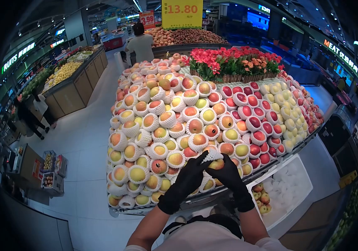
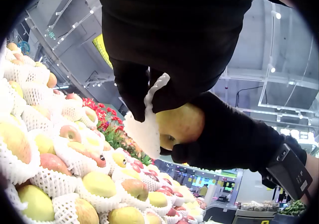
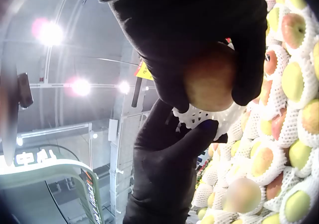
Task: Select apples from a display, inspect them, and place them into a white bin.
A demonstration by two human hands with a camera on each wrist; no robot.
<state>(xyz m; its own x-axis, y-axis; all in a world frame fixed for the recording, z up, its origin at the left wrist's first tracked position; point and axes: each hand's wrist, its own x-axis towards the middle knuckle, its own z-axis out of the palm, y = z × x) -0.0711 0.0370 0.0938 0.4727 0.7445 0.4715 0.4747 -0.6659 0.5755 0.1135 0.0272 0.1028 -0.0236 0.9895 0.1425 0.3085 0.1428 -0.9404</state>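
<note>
Both hands wear black gloves and meet over the front of the apple display. My right hand [image 1: 230, 173] grips a yellow-red apple [image 3: 212, 82], thumb and fingers on opposite sides of it. A white foam net sleeve [image 2: 143, 135] is pinched at its edge by my left hand [image 1: 189, 175]. The sleeve covers one end of the apple, whose other end is bare in the right wrist view. Just beyond the hands lie rows of apples [image 1: 159, 166] in the same white foam nets.
Right of the hands, a white box [image 1: 300, 184] holds bare apples [image 1: 261, 198] and loose white foam nets [image 1: 285, 182]. Red apples [image 1: 254, 122], pale fruit [image 1: 285, 111] and red flowers [image 1: 237, 62] fill the display farther back. A person [image 1: 141, 47] stands behind its far left corner.
</note>
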